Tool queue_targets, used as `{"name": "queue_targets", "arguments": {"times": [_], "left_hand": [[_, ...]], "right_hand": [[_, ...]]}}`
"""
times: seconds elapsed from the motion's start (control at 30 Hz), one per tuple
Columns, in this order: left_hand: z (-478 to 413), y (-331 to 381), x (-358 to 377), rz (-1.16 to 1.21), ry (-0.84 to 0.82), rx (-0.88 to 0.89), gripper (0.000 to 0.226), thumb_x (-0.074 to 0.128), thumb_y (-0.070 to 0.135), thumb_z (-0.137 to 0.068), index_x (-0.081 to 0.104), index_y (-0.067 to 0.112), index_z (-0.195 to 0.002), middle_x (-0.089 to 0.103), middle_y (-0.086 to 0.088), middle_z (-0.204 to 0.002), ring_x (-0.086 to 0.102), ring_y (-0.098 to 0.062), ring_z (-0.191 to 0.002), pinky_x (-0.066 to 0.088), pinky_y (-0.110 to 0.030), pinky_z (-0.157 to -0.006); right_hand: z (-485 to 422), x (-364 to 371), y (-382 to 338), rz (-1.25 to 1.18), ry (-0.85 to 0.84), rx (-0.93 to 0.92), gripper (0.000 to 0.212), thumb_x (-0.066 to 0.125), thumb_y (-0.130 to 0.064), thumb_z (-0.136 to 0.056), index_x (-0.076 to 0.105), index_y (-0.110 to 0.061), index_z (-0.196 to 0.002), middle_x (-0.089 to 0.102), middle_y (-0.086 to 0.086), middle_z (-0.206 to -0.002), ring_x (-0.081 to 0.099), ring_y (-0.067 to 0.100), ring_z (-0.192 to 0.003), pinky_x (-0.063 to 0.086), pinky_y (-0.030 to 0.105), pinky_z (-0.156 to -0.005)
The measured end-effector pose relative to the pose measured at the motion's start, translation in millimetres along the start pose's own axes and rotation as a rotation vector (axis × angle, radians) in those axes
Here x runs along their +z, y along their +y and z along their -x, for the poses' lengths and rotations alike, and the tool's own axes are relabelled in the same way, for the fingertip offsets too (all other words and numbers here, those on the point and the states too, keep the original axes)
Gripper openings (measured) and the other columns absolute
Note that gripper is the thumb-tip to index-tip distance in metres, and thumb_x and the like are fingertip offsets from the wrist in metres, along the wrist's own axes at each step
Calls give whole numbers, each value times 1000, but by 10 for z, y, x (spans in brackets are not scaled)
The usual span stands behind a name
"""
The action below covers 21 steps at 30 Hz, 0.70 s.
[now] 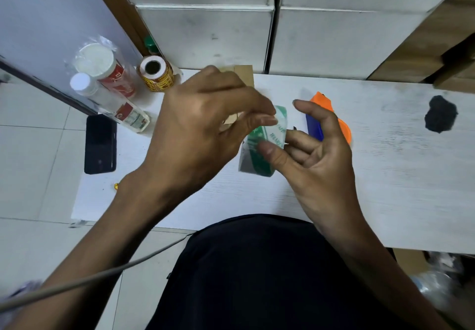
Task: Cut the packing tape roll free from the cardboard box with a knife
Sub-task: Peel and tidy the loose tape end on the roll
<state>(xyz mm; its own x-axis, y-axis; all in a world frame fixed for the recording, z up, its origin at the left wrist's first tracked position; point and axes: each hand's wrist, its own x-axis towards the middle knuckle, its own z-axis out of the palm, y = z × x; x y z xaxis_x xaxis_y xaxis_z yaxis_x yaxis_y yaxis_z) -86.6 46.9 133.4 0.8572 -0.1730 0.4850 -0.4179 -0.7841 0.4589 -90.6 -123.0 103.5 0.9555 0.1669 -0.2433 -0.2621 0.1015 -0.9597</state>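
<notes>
A green and white printed tape roll, blurred, is held just above the white table. My left hand pinches its upper end with the fingertips. The thumb of my right hand presses on its middle, with a finger tucked behind it and the other fingers spread. The cardboard box lies behind my left hand and is mostly hidden. An orange and blue knife rests on the table behind my right hand, with no hand on it.
A black phone lies at the table's left edge. Two white-capped bottles in plastic wrap and a yellow label roll stand at the back left. A black stain marks the right side. White drawers rise behind.
</notes>
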Motion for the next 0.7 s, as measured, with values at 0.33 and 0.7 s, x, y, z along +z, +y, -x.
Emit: {"name": "queue_targets", "arguments": {"times": [0.33, 0.7], "left_hand": [[287, -44, 106, -249, 133, 270, 16, 70, -3, -91, 82, 6, -84, 77, -10, -81, 68, -31, -67, 49, -42, -54], [324, 82, 156, -171, 252, 74, 8, 77, 0, -87, 82, 4, -83, 76, -12, -79, 68, -31, -67, 51, -36, -63]], "right_hand": [[-37, -106, -4, -404, -174, 61, 81, 60, 6, -68, 38, -12, -144, 65, 29, -122, 66, 34, -105, 55, 37, -86], [35, -53, -84, -216, -178, -88, 55, 53, 22, -83, 39, -11, -124, 73, 15, -115, 74, 29, -97, 58, 34, -83]]}}
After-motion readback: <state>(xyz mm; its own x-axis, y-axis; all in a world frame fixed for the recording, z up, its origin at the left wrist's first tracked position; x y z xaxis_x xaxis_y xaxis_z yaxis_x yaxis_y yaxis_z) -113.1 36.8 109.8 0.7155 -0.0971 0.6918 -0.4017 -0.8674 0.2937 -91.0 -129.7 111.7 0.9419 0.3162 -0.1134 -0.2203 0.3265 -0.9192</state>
